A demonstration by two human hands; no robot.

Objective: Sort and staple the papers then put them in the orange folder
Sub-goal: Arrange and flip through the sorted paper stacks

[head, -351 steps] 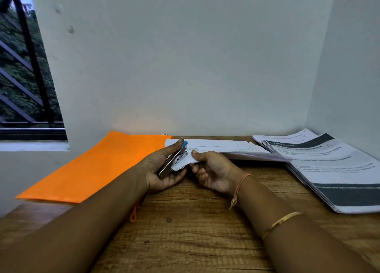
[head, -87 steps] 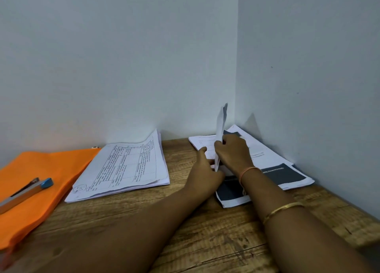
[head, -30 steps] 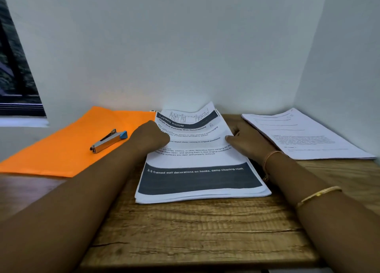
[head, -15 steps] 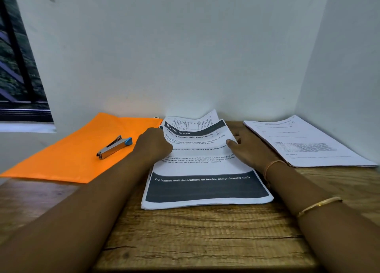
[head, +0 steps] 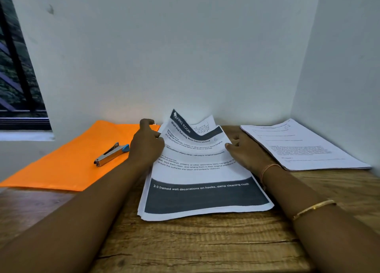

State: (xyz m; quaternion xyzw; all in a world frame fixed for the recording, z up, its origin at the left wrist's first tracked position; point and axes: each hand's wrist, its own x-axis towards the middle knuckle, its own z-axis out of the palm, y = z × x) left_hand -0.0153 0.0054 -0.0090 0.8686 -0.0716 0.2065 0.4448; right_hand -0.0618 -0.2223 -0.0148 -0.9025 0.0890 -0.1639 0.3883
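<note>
A stack of printed papers (head: 202, 182) with dark bands lies in the middle of the wooden table. My left hand (head: 147, 144) grips its upper left edge and lifts the top sheet's far corner, which curls upward. My right hand (head: 243, 152) holds the right edge of the stack, thumb on top. The orange folder (head: 67, 161) lies flat to the left. A metal stapler (head: 111, 154) with a blue end rests on the folder.
A second pile of white papers (head: 302, 147) lies at the right, near the side wall. White walls close the table's back and right. A window (head: 16, 77) is at the far left. The wooden table (head: 195, 242) reaches toward me.
My left hand has lifted the top sheet's far left corner higher, so the page curls up more. My right hand stays on the right edge.
</note>
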